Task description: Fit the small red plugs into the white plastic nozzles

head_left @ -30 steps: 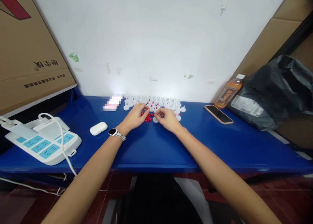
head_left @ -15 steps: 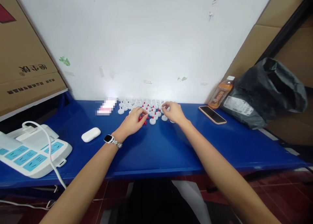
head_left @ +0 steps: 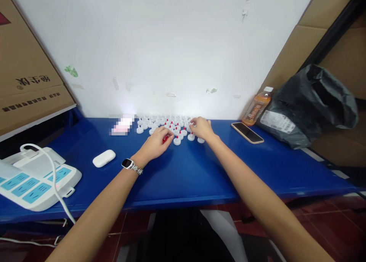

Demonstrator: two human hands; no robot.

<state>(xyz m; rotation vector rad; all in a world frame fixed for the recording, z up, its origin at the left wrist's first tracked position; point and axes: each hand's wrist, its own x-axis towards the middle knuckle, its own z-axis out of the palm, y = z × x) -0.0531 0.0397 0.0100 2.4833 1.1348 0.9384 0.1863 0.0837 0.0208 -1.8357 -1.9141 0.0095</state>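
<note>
Many small white plastic caps (head_left: 160, 121), several with a red tip, stand in a cluster at the back of the blue table (head_left: 183, 170). A small heap of red pieces (head_left: 165, 139) lies at the cluster's near edge. My left hand (head_left: 156, 143), with a watch on the wrist, rests over that heap with fingertips pinched on the red pieces. My right hand (head_left: 201, 127) reaches into the right side of the cluster, fingers curled on a white cap. What exactly each hand pinches is too small to see clearly.
A white earbud case (head_left: 104, 158) lies left of my left arm. A white power strip (head_left: 31, 178) with a cable sits at the far left. A phone (head_left: 247, 132), an orange drink bottle (head_left: 257, 106) and a black bag (head_left: 311, 105) are at the right. Cardboard boxes flank the wall.
My right hand moved from the red heap back and right into the white caps. My left hand stayed at the red pieces. The camera view shifted slightly right.
</note>
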